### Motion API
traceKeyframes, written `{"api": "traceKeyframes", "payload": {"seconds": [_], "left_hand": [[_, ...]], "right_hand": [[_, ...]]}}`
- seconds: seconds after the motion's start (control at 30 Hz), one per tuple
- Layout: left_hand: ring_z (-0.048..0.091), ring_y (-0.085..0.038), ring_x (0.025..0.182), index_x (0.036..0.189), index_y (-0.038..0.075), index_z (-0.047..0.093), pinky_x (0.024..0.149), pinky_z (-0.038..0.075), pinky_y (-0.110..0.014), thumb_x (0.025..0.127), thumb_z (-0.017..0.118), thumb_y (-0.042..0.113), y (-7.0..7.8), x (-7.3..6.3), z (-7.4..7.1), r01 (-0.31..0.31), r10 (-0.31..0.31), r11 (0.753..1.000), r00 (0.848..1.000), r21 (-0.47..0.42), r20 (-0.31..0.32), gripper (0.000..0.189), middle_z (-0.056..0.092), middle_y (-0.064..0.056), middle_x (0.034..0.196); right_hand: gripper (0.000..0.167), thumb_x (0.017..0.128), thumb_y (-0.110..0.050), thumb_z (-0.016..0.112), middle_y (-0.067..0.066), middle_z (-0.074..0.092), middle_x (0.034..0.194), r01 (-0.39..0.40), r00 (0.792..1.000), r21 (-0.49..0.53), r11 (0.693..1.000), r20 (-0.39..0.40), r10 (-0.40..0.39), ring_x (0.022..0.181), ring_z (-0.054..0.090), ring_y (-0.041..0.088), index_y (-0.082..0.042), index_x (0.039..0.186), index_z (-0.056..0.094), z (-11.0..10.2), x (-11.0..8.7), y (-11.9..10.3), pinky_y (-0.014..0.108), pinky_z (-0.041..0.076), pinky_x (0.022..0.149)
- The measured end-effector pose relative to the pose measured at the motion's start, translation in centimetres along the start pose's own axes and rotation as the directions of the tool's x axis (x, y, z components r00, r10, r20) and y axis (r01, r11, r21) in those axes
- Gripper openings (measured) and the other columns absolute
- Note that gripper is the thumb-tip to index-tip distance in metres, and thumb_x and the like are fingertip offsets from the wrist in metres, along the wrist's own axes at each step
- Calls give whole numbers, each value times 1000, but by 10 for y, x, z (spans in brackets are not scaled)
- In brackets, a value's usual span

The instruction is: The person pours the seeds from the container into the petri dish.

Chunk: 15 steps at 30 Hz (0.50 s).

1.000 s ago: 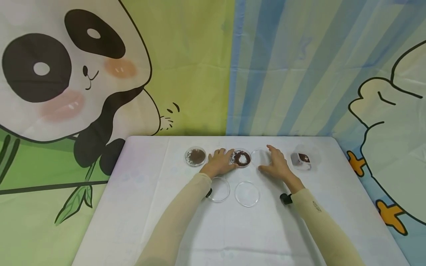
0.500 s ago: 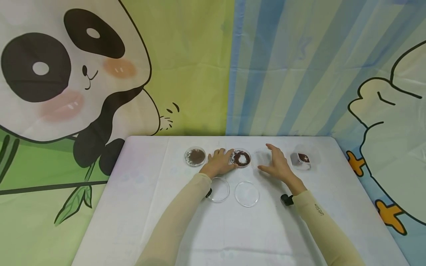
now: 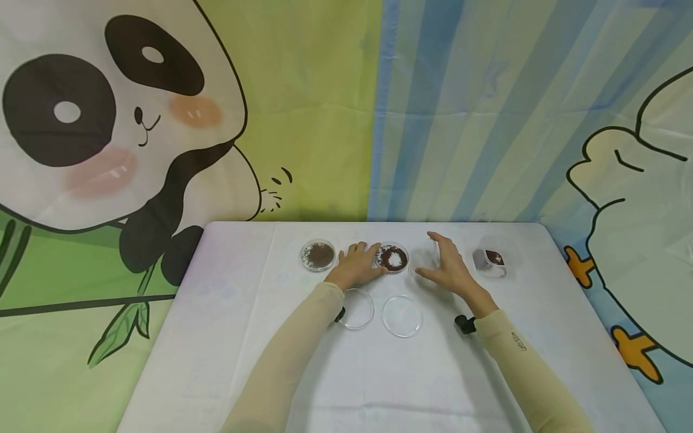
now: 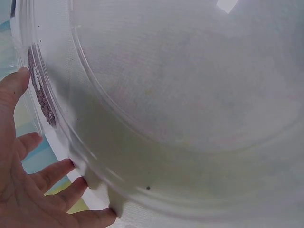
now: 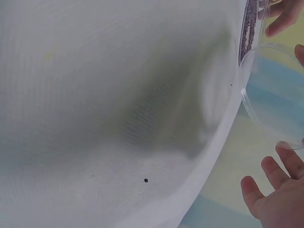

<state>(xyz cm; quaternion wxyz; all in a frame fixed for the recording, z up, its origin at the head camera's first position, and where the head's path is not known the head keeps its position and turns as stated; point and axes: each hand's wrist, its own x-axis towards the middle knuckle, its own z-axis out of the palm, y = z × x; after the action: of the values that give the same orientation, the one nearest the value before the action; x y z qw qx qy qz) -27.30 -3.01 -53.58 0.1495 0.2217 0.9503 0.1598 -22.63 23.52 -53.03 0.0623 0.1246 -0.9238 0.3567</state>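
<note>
Pinching a clear lid (image 5: 273, 95) by its rim, the right hand (image 3: 449, 269) hangs just beside a dish (image 3: 408, 258) on the counter (image 3: 346, 385). The lid sits between thumb and first finger, and the other fingers are spread. The left hand (image 3: 354, 264) is at the dish's other side. Its thumb and first finger go round the edge and seem to hold it, with the rest of the fingers spread out. Brown and white bits (image 3: 382, 263) fill the dish.

To do this well, I think the left hand should keep the dish flat and not squeeze hard. The right hand should hold only the rim of the lid and go slowly. A bump could make the bits jump out, and a lid this slick could slip.

From the head, the lid is so faint I can hardly find it. The right wrist view shows it plainly, tipped up, with its edge crossing in front of the dish. I cannot tell if the two touch. The left wrist view shows the dish from the side, where the bits look like a thin stripe. Only the head view shows the bits as a dark ring with a white middle. It alone also shows the other dish (image 3: 318, 269) and the little box (image 3: 489, 263).
</note>
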Motion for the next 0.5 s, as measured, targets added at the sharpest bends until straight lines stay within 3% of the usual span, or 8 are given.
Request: {"api": "traceKeyframes", "payload": {"seconds": [0.5], "left_hand": [[25, -40, 144, 160, 26, 27, 111, 19, -69, 96, 56, 60, 1, -1, -2, 3, -4, 1000, 1000, 7, 5, 77, 31, -16, 157]], "right_hand": [[97, 77, -17, 87, 25, 38, 148, 52, 998, 76, 996, 18, -53, 138, 34, 42, -2, 154, 29, 5, 6, -12, 60, 30, 111]]}}
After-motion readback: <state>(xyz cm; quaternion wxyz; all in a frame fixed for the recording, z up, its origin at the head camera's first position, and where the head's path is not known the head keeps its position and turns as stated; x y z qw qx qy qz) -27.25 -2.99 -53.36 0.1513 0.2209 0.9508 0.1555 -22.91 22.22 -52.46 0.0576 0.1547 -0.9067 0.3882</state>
